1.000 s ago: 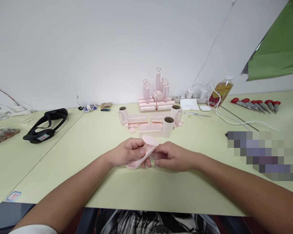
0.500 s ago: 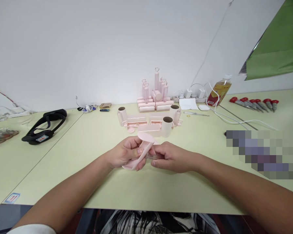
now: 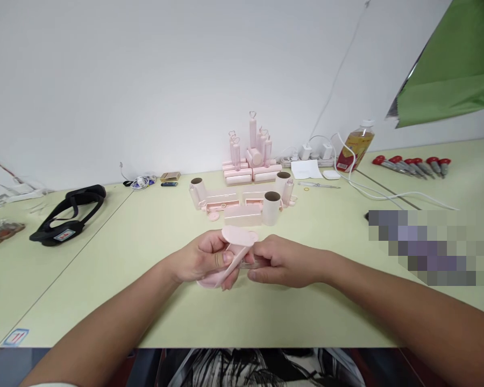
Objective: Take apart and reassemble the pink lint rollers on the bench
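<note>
**Both hands on 1 pink part, mid-table**

Progress, as judged from the layout: 1 pink part [image 3: 230, 257] is in hand and looks only partly put together; whether its pieces are seated I cannot tell, fingers cover the joint. Behind it lie loose pieces that appear unused: 3 tubes [image 3: 271, 207] standing open-end up, flat pink boxes [image 3: 242, 214] between them, 1 small disc [image 3: 213, 216]. Farther back, against the wall, a stack of finished-looking pink units [image 3: 248, 161] with heart-shaped wire tops. So some units seem done, and several remain.

Pose: left hand [image 3: 201, 259] comes in from the lower left, palm turned inward, thumb on top, fingers curled closed around the lower end of the part. Right hand [image 3: 284, 262] comes in from the lower right, knuckles up, fingertips pinched closed on the part's right side. The hands nearly touch. The part sits tilted, its oval top end up and away, its low end just above the table [image 3: 145, 301], near the front edge.

Elsewhere:
- black headset [image 3: 66, 212] far left
- bottle [image 3: 355, 148] and white chargers at the back right
- red-handled tools [image 3: 413, 165] in a row far right
- white cable across the right side
</note>
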Demonstrator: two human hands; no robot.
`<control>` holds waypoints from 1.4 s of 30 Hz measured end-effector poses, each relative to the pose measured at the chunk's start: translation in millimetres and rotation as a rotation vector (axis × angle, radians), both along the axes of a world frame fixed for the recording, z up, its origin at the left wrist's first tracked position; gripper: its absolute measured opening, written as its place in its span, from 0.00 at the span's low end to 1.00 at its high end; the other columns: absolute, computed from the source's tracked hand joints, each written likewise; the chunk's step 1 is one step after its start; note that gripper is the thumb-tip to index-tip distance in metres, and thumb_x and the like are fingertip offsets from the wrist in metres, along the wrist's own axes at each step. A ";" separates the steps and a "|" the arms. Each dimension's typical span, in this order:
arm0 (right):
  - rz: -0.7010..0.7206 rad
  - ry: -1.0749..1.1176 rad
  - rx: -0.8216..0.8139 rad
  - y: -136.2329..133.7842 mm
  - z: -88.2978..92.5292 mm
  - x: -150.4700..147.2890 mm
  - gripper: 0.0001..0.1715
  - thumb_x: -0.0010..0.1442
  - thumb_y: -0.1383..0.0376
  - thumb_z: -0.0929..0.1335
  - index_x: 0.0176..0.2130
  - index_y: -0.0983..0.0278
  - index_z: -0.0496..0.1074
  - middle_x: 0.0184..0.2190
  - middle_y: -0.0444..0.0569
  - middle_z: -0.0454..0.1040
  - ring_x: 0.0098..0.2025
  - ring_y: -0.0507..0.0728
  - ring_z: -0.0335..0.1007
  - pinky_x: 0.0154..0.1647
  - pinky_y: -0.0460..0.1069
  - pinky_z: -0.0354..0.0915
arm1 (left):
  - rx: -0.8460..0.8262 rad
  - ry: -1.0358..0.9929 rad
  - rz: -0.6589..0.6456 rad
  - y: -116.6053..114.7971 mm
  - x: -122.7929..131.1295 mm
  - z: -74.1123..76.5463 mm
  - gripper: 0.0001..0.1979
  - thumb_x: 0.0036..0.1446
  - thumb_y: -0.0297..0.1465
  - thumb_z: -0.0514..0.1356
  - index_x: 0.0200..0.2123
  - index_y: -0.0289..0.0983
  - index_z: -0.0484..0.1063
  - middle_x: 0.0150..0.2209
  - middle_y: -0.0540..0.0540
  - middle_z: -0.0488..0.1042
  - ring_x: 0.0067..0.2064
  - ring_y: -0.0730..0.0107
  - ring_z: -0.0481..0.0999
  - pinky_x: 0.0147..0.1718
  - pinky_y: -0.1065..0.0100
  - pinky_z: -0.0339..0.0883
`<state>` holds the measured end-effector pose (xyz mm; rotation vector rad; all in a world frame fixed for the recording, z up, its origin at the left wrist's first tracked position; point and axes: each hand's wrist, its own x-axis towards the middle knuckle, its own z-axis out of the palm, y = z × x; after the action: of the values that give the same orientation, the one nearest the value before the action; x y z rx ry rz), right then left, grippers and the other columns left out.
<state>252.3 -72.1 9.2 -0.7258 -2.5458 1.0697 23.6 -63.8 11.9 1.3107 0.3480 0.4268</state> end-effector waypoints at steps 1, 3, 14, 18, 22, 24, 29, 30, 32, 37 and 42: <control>0.035 -0.010 -0.027 1.1 0.5 1.5 0.07 0.62 0.63 0.65 0.38 0.65 0.67 0.21 0.37 0.55 0.22 0.47 0.51 0.24 0.43 0.51 | -0.013 0.016 -0.022 1.4 -0.7 0.0 0.18 0.59 0.35 0.61 0.49 0.31 0.70 0.27 0.42 0.76 0.26 0.71 0.74 0.27 0.71 0.64; 0.097 -0.028 -0.089 3.3 0.4 4.5 0.08 0.62 0.63 0.65 0.39 0.65 0.68 0.22 0.37 0.55 0.23 0.47 0.51 0.24 0.43 0.51 | -0.045 0.028 -0.059 3.5 -1.0 -0.5 0.21 0.57 0.33 0.63 0.53 0.32 0.69 0.32 0.39 0.78 0.32 0.66 0.78 0.33 0.67 0.69; 0.120 0.003 -0.231 9.4 -16.5 5.1 0.19 0.62 0.52 0.65 0.33 0.66 0.67 0.24 0.41 0.61 0.26 0.49 0.53 0.26 0.44 0.53 | -0.208 -0.122 -0.102 3.8 12.1 -20.1 0.19 0.54 0.31 0.65 0.49 0.37 0.66 0.40 0.42 0.76 0.32 0.61 0.81 0.31 0.65 0.72; 0.096 -0.013 -0.224 8.5 -13.6 5.7 0.17 0.61 0.54 0.65 0.35 0.66 0.68 0.23 0.39 0.57 0.24 0.48 0.51 0.23 0.43 0.50 | -0.193 -0.083 -0.152 4.7 10.7 -22.7 0.14 0.54 0.33 0.65 0.41 0.33 0.69 0.33 0.43 0.76 0.34 0.58 0.81 0.33 0.65 0.72; 0.117 0.006 -0.237 9.7 -15.5 7.5 0.19 0.62 0.53 0.65 0.34 0.67 0.68 0.21 0.38 0.55 0.23 0.47 0.50 0.22 0.43 0.49 | -0.180 -0.128 -0.111 2.5 13.8 -25.6 0.14 0.54 0.34 0.65 0.39 0.34 0.67 0.31 0.44 0.75 0.32 0.59 0.80 0.29 0.66 0.71; 0.110 0.019 -0.223 10.8 -17.1 7.8 0.20 0.62 0.52 0.64 0.35 0.67 0.68 0.21 0.38 0.56 0.23 0.47 0.50 0.22 0.43 0.48 | -0.164 -0.140 -0.089 1.7 15.6 -26.7 0.14 0.54 0.34 0.65 0.39 0.34 0.67 0.31 0.44 0.75 0.31 0.60 0.80 0.27 0.68 0.71; 0.149 0.046 -0.213 10.5 -17.4 6.6 0.18 0.63 0.53 0.64 0.36 0.67 0.69 0.21 0.37 0.54 0.22 0.47 0.49 0.22 0.43 0.48 | -0.125 -0.109 -0.106 -0.1 16.5 -24.4 0.13 0.56 0.36 0.63 0.37 0.33 0.67 0.24 0.44 0.74 0.27 0.61 0.79 0.24 0.70 0.68; 0.153 0.053 -0.208 9.8 -16.6 6.3 0.18 0.63 0.53 0.64 0.36 0.66 0.68 0.21 0.37 0.53 0.22 0.47 0.48 0.22 0.43 0.48 | -0.122 -0.108 -0.109 -0.7 16.2 -23.2 0.13 0.56 0.37 0.63 0.37 0.33 0.67 0.23 0.44 0.74 0.27 0.61 0.79 0.23 0.71 0.68; 0.147 0.053 -0.187 8.5 -14.8 6.0 0.19 0.63 0.52 0.64 0.36 0.66 0.68 0.21 0.37 0.53 0.22 0.47 0.48 0.22 0.42 0.48 | -0.118 -0.108 -0.108 -1.9 15.8 -20.6 0.13 0.56 0.37 0.63 0.37 0.33 0.67 0.23 0.45 0.74 0.27 0.62 0.79 0.24 0.71 0.68; 0.141 0.052 -0.087 9.0 -15.9 6.8 0.21 0.64 0.51 0.63 0.39 0.66 0.68 0.21 0.37 0.56 0.23 0.47 0.50 0.24 0.43 0.49 | -0.107 -0.115 -0.084 -1.8 15.0 -15.1 0.12 0.55 0.35 0.64 0.37 0.33 0.68 0.27 0.45 0.74 0.27 0.63 0.79 0.24 0.70 0.69; 0.052 0.124 0.088 16.6 -26.5 7.6 0.24 0.63 0.47 0.61 0.33 0.65 0.65 0.26 0.44 0.66 0.27 0.50 0.56 0.29 0.45 0.54 | -0.074 -0.161 0.002 -1.0 14.2 -11.6 0.17 0.56 0.29 0.63 0.48 0.37 0.66 0.40 0.41 0.76 0.33 0.61 0.81 0.29 0.65 0.73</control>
<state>260.0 -55.5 -17.3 -0.5551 -2.5004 0.9792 37.7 -64.8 0.2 1.1957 0.2277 0.5134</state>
